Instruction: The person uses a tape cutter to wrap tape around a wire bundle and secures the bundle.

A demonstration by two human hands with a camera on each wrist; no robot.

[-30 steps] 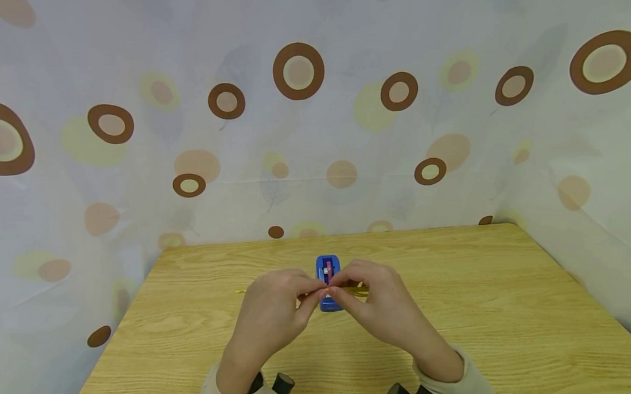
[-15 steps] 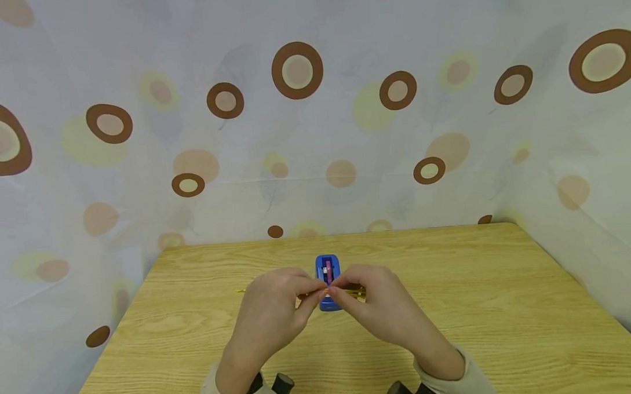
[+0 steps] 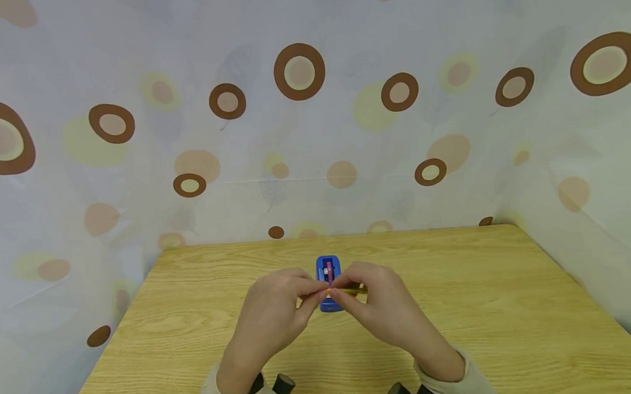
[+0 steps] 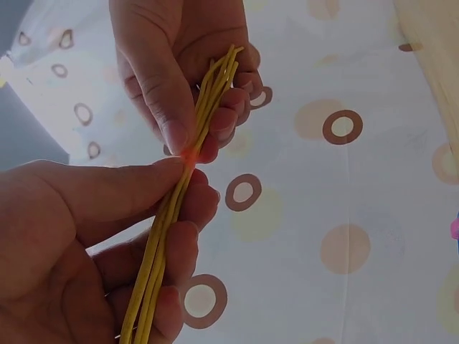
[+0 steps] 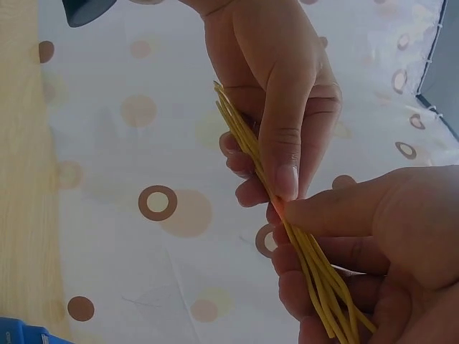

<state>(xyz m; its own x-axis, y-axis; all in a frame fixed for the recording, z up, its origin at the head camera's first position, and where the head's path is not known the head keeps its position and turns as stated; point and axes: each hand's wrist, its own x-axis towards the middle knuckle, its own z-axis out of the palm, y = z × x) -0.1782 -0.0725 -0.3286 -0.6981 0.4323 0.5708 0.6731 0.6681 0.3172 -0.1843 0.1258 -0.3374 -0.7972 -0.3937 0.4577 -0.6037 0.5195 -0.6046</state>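
Both hands hold a bundle of thin yellow strands [image 4: 154, 265], like wires or cords, above the table. Thumb and fingertips of my left hand [image 3: 277, 302] pinch it near the middle. Right beside them, my right hand [image 3: 379, 305] pinches the same bundle, thumb tips nearly meeting. Between the thumbs shows a small orange-red band [image 5: 279, 206] around the strands; its kind is hard to make out. In the right wrist view the strand ends fan out under the right palm. Behind the fingertips lies a blue oblong case [image 3: 330, 305] with a pink strip inside, partly covered by the hands.
The wood-grain table [image 3: 481, 307] reaches back to a pale curtain [image 3: 313, 133] with brown rings and spots, which also hangs along both sides. Dark cylindrical pieces [image 3: 283, 385] sit at the sleeve cuffs.
The hands stay in nearly the same place. The strand tip that stuck out left of the left hand no longer shows, and the strands by the right hand look narrower.
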